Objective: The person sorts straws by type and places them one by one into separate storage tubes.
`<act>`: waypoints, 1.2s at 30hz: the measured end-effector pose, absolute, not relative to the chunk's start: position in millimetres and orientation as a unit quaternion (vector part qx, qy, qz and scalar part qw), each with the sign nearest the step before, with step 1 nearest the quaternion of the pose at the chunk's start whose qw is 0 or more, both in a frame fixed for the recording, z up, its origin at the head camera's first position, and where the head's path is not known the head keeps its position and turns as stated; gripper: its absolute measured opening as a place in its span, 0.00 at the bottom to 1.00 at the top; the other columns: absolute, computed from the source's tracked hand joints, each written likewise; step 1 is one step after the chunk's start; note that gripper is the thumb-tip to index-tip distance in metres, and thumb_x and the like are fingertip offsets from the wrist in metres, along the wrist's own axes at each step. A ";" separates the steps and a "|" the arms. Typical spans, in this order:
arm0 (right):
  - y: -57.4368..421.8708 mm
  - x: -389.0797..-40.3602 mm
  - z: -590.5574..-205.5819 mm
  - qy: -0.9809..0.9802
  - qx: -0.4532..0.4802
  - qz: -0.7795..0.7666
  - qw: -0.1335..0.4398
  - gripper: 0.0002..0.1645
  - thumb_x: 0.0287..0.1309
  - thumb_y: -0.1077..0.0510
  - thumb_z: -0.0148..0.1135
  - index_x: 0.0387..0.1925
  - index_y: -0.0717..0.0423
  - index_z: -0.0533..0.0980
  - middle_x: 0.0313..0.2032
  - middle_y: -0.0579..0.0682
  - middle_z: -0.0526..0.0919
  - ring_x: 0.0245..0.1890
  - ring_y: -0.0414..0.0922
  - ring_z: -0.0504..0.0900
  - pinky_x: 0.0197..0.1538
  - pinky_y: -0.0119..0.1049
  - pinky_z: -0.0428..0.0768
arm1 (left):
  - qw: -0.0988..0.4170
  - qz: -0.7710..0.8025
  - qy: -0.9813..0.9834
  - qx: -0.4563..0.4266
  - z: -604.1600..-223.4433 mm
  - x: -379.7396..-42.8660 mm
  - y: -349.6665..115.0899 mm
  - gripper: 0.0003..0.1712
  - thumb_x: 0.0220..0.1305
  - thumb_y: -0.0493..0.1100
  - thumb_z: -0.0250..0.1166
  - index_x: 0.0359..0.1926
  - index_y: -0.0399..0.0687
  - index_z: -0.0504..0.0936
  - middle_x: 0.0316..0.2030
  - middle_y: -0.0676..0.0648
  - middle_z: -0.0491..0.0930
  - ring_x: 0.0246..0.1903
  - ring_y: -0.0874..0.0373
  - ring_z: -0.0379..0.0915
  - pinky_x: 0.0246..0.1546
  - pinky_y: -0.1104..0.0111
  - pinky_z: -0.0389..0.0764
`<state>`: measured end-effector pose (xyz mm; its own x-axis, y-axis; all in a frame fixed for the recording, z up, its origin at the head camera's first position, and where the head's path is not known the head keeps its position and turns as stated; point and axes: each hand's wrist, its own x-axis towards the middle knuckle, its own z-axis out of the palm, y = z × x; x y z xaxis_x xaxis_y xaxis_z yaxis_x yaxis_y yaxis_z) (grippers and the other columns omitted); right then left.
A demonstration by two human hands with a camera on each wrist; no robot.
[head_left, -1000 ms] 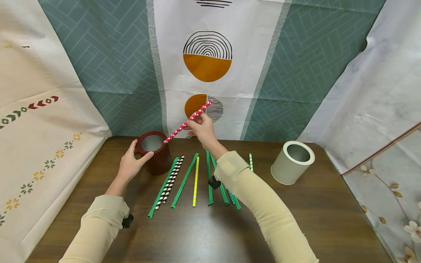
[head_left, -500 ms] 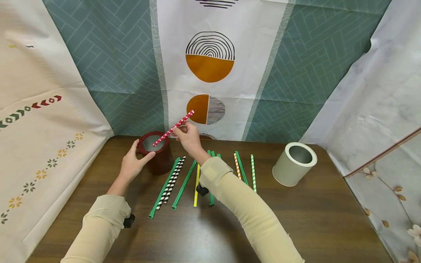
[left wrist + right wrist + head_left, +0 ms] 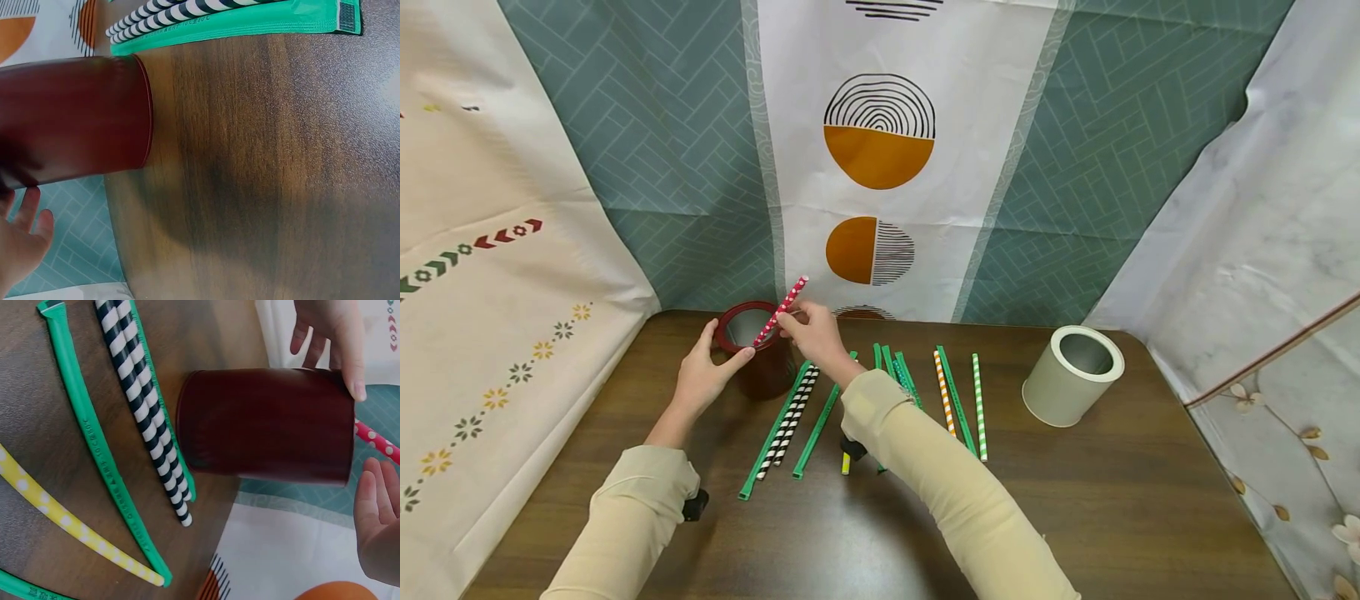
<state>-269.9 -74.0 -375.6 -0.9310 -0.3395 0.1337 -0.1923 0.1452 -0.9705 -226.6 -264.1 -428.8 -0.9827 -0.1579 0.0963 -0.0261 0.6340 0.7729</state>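
My left hand point(image 3: 703, 375) holds a dark red canister point(image 3: 765, 373) near its top, thumb at the front of the rim and fingers at the left side. The canister stands upright on the table; its wall fills much of the right wrist view point(image 3: 269, 425). With its fingertips, my right hand point(image 3: 818, 335) pinches a pink paper straw with white dots point(image 3: 788, 302) over the canister's right rim. The straw slants, its lower end in the canister's mouth. In the right wrist view, part of the straw point(image 3: 375, 439) shows beyond the rim.
Right of the canister lie two black-and-white striped straws point(image 3: 790, 421), several green-wrapped straws point(image 3: 817, 433) and a yellow dotted straw point(image 3: 846, 465), partly under my right arm. Farther right are an orange-striped straw point(image 3: 945, 392), a green-striped straw point(image 3: 980, 408) and a cream canister point(image 3: 1060, 387).
My right hand has moved left and down with the pink straw, which now tilts more steeply, its lower end in the canister's mouth. My left hand has stayed at the rim.
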 end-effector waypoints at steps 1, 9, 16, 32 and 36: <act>-73.8 -269.3 -377.0 0.757 -0.177 -0.626 0.064 0.14 0.58 0.55 0.54 0.42 0.60 0.75 0.35 0.57 0.82 0.36 0.52 0.81 0.35 0.38 0.79 | 0.078 -0.425 -0.901 0.051 -428.5 -226.2 -263.7 0.52 0.52 0.63 0.58 0.68 0.47 0.42 0.58 0.34 0.64 0.59 0.40 0.56 0.53 0.43 0.59; -64.3 -266.6 -393.3 0.778 -0.172 -0.595 0.104 0.17 0.59 0.50 0.52 0.44 0.55 0.75 0.36 0.55 0.82 0.31 0.45 0.82 0.37 0.39 0.79 | 0.079 -0.425 -0.900 0.054 -427.0 -224.9 -262.2 0.51 0.53 0.63 0.58 0.68 0.46 0.43 0.59 0.34 0.63 0.59 0.40 0.56 0.54 0.43 0.59; -38.6 -267.5 -409.3 0.781 -0.167 -0.588 0.127 0.15 0.58 0.51 0.53 0.43 0.56 0.75 0.39 0.57 0.80 0.29 0.44 0.81 0.35 0.36 0.78 | 0.081 -0.431 -0.897 0.052 -426.8 -224.8 -262.8 0.51 0.52 0.63 0.58 0.68 0.48 0.43 0.59 0.35 0.63 0.59 0.40 0.57 0.53 0.43 0.60; 41.1 -280.6 -449.4 0.789 -0.077 -0.602 0.097 0.15 0.58 0.53 0.53 0.44 0.58 0.73 0.34 0.63 0.78 0.32 0.61 0.78 0.36 0.52 0.76 | 0.072 -0.438 -0.894 0.061 -424.0 -221.9 -262.0 0.51 0.53 0.62 0.58 0.68 0.47 0.41 0.61 0.34 0.60 0.59 0.40 0.56 0.53 0.43 0.60; 64.4 -283.5 -463.4 0.786 -0.039 -0.613 0.071 0.15 0.58 0.54 0.54 0.43 0.59 0.73 0.35 0.65 0.76 0.33 0.65 0.76 0.34 0.52 0.76 | 0.069 -0.436 -0.895 0.058 -424.5 -222.5 -261.5 0.51 0.54 0.62 0.57 0.68 0.47 0.40 0.61 0.34 0.59 0.59 0.39 0.56 0.53 0.43 0.60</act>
<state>-283.5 64.4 -463.4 -0.9869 -0.1479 -0.0645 0.0267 0.2448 -0.9692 -222.5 -261.5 -424.5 -0.9839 -0.1637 0.0721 -0.0441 0.6124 0.7893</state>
